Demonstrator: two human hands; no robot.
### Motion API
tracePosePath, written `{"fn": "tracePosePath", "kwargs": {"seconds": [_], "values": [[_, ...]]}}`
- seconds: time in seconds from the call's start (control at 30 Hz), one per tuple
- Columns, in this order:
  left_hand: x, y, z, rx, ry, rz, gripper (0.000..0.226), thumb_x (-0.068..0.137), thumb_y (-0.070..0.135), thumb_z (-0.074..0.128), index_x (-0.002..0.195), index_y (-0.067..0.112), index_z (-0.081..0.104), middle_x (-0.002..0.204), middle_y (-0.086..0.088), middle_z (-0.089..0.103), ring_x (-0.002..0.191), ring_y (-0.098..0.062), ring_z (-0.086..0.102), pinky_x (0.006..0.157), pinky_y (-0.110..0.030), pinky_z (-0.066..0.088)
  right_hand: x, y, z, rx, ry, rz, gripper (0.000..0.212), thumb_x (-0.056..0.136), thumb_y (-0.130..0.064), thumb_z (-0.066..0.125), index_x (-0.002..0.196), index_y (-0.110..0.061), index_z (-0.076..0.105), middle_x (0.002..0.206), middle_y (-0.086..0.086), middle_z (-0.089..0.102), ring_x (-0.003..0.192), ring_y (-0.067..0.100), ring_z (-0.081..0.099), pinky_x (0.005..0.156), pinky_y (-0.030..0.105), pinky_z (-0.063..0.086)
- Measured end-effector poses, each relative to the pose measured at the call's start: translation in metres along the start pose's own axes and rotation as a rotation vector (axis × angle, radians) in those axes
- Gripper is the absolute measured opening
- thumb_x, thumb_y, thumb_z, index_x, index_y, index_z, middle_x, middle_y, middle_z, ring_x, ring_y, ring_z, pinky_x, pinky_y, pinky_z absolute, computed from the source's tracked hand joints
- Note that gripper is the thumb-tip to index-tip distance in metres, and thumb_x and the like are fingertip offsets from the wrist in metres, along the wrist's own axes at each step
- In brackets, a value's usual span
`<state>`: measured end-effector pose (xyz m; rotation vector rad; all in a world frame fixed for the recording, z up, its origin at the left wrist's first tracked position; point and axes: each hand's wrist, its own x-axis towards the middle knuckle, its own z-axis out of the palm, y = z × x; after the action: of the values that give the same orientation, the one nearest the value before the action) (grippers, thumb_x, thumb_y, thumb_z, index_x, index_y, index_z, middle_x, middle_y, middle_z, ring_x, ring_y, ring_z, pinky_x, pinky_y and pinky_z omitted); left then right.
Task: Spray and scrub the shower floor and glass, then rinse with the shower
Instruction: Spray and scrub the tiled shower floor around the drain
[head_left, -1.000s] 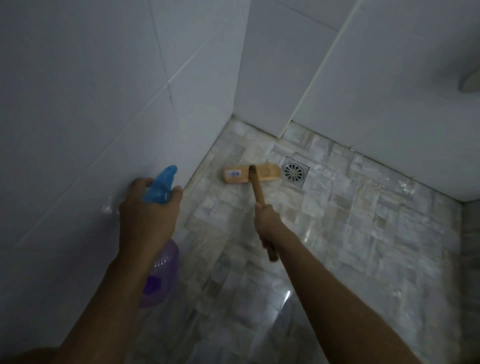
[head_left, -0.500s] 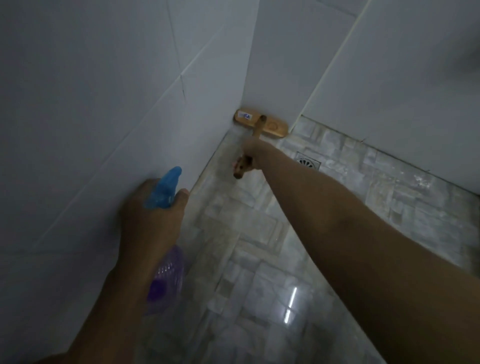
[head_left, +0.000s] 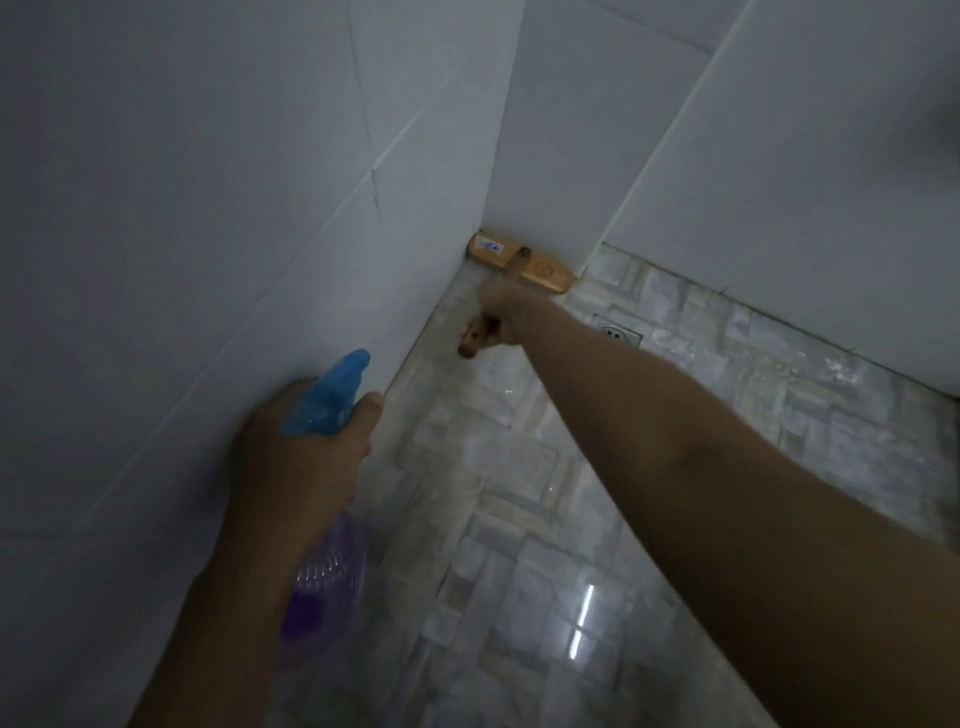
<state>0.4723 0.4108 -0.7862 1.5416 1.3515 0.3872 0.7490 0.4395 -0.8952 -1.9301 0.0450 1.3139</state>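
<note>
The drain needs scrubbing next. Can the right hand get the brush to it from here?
Probably yes. The right hand holds the brush in the corner, and the drain lies close beside it with only bare floor between.

the room is a dim shower corner. the left wall (head_left: 182, 208) and the back wall (head_left: 597, 130) are made of large pale tiles with thin light grout lines, and they meet in a straight vertical corner. the floor (head_left: 519, 519) is a mosaic of small grey and beige stone-like pieces and looks glossy. a bright narrow reflection (head_left: 583, 618) of light lies on it. a square metal drain (head_left: 621, 330) sits near the back wall; only part of it shows.
</note>
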Motion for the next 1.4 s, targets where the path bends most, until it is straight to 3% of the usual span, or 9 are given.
{"fn": "tracePosePath", "kwargs": {"seconds": [0.1,0.23,0.33,0.57,0.73,0.9,1.13,1.27,1.4], "values": [[-0.001,0.002,-0.003,0.022,-0.014,0.007,0.024,0.089,0.035,0.073,0.080,0.015,0.066,0.070,-0.005,0.070,0.037,-0.010,0.050,0.038,-0.023,0.039,0.002,-0.007,-0.003,0.026,0.029,0.011,0.021,0.108,-0.015,0.031,0.118,-0.001,0.043,0.078,0.014,0.051,0.060,0.024,0.056,0.035,0.033,0.053],[-0.002,0.005,-0.004,0.023,-0.024,0.025,0.025,0.089,0.036,0.072,0.080,0.014,0.065,0.072,-0.006,0.070,0.044,-0.018,0.053,0.044,-0.025,0.041,-0.011,0.035,0.016,-0.014,-0.036,0.004,0.020,0.105,-0.008,0.027,0.109,-0.001,0.046,0.075,0.014,0.053,0.059,0.025,0.057,0.049,0.039,0.057],[-0.002,0.006,-0.004,0.029,-0.030,0.032,0.024,0.090,0.037,0.071,0.081,0.015,0.065,0.071,-0.005,0.070,0.046,-0.018,0.055,0.048,-0.026,0.042,-0.022,0.055,0.025,0.062,-0.094,0.025,0.020,0.105,-0.005,0.025,0.100,-0.001,0.044,0.070,0.014,0.050,0.054,0.027,0.055,0.044,0.037,0.055],[-0.001,0.002,-0.004,0.025,-0.034,0.053,0.020,0.089,0.035,0.072,0.082,0.017,0.065,0.070,-0.003,0.069,0.041,-0.007,0.052,0.049,-0.025,0.039,0.004,-0.008,0.008,0.051,-0.003,0.010,0.020,0.109,-0.015,0.028,0.120,-0.003,0.040,0.076,0.013,0.051,0.058,0.023,0.056,0.035,0.035,0.053],[0.000,0.002,-0.005,0.013,-0.042,0.049,0.020,0.088,0.037,0.073,0.082,0.019,0.066,0.068,-0.002,0.069,0.045,-0.012,0.054,0.052,-0.028,0.042,-0.008,0.012,0.018,0.038,-0.039,0.016,0.020,0.109,-0.016,0.026,0.118,-0.003,0.037,0.077,0.013,0.051,0.061,0.024,0.056,0.057,0.042,0.057],[0.001,0.002,-0.004,0.008,-0.043,0.048,0.018,0.088,0.037,0.073,0.083,0.022,0.066,0.069,-0.002,0.070,0.045,-0.012,0.056,0.054,-0.030,0.044,-0.024,0.047,0.037,0.120,-0.127,0.036,0.030,0.107,-0.004,0.023,0.081,-0.004,0.039,0.074,0.012,0.051,0.063,0.023,0.055,0.079,0.048,0.056],[0.003,-0.006,-0.004,0.043,-0.041,0.065,0.021,0.089,0.037,0.073,0.081,0.019,0.065,0.070,-0.004,0.069,0.049,-0.019,0.057,0.053,-0.030,0.044,-0.002,-0.008,0.006,0.057,0.010,-0.026,0.017,0.109,-0.011,0.026,0.113,0.000,0.039,0.078,0.014,0.054,0.060,0.024,0.057,0.035,0.036,0.054],[0.007,-0.004,0.002,0.079,-0.028,0.063,0.025,0.088,0.035,0.073,0.082,0.012,0.066,0.075,-0.010,0.070,0.052,-0.024,0.057,0.054,-0.035,0.048,-0.008,0.014,0.006,-0.002,-0.003,0.085,0.026,0.108,-0.011,0.029,0.087,-0.003,0.044,0.074,0.012,0.049,0.057,0.023,0.053,0.035,0.032,0.052],[0.005,0.002,0.006,0.091,0.029,-0.017,0.035,0.085,0.039,0.075,0.077,0.005,0.071,0.075,-0.012,0.073,0.054,-0.028,0.063,0.063,-0.046,0.059,-0.039,0.083,0.016,-0.073,-0.027,0.247,0.027,0.109,-0.019,0.035,0.091,-0.001,0.045,0.074,0.015,0.050,0.057,0.026,0.052,0.059,0.043,0.054]]}}
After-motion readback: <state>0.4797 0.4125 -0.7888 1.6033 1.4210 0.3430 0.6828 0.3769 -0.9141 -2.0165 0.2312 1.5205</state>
